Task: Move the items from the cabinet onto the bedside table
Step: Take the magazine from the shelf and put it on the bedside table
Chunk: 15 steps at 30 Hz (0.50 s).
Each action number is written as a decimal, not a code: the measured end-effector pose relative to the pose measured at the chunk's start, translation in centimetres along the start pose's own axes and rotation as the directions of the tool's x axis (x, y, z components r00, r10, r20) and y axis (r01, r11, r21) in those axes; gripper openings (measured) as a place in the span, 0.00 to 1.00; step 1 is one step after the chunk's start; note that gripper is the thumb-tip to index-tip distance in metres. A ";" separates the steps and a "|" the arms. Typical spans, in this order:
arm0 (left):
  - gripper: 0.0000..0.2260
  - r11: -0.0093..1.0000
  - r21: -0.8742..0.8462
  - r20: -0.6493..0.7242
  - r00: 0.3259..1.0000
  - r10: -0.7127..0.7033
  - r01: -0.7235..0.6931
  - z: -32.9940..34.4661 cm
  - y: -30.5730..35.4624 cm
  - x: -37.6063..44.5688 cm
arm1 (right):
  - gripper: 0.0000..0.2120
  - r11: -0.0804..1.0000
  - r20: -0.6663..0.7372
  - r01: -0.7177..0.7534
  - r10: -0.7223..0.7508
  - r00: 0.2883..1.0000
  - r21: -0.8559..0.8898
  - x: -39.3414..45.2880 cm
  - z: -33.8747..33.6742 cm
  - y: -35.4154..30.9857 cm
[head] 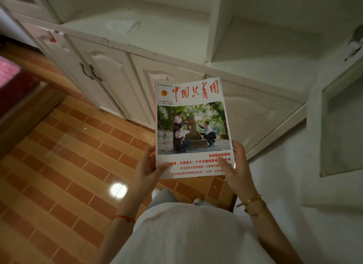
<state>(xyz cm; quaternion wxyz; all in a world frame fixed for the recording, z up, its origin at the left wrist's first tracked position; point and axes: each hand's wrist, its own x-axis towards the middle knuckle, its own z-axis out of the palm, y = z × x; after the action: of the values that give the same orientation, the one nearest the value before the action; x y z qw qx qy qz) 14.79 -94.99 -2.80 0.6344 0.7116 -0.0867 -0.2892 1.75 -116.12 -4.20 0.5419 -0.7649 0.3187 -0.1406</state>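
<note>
A white cabinet stands far over the tiled floor. Both hands, left hand and right hand, grip the magazine's near corners, holding it flat in the air, probably for carrying.

Red-lettered white magazine; white cabinet; orange-brick floor.

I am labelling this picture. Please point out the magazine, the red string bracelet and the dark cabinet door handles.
magazine [191, 126], head view, on the cover photo.
red string bracelet [123, 217], head view, on the cord at the left wrist.
dark cabinet door handles [90, 72], head view, on the curved metal.
</note>
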 end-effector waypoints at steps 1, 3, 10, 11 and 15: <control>0.17 1.000 -0.001 -0.016 1.000 -0.004 0.004 -0.6 -0.1 -0.3 | 0.20 1.000 0.023 0.008 -0.008 1.000 -0.007 0.1 0.6 -0.3; 0.16 1.000 -0.006 -0.047 0.999 -0.005 0.005 -1.9 -0.1 -0.7 | 0.21 1.000 0.070 0.012 -0.014 0.997 0.028 0.6 2.0 -1.1; 0.16 0.999 -0.021 -0.216 0.976 -0.032 0.028 -8.4 -0.5 -1.7 | 0.21 0.994 0.260 -0.001 -0.027 0.965 0.105 2.4 8.8 -4.9; 0.17 0.999 -0.025 -0.241 0.970 -0.040 0.035 -9.6 -0.6 -1.8 | 0.21 0.994 0.286 -0.002 -0.030 0.958 0.110 2.7 10.0 -5.4; 0.17 0.998 -0.054 -0.325 0.944 -0.052 0.037 -14.3 -0.7 -2.4 | 0.21 0.995 0.367 0.023 -0.060 0.928 0.102 3.3 15.2 -7.5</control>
<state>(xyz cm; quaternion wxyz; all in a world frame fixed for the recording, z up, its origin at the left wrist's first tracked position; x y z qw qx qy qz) 20.06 -81.46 -2.37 0.6498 0.7363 0.0423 -0.1839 15.34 -105.41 -3.39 0.6252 -0.7573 0.1876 -0.0205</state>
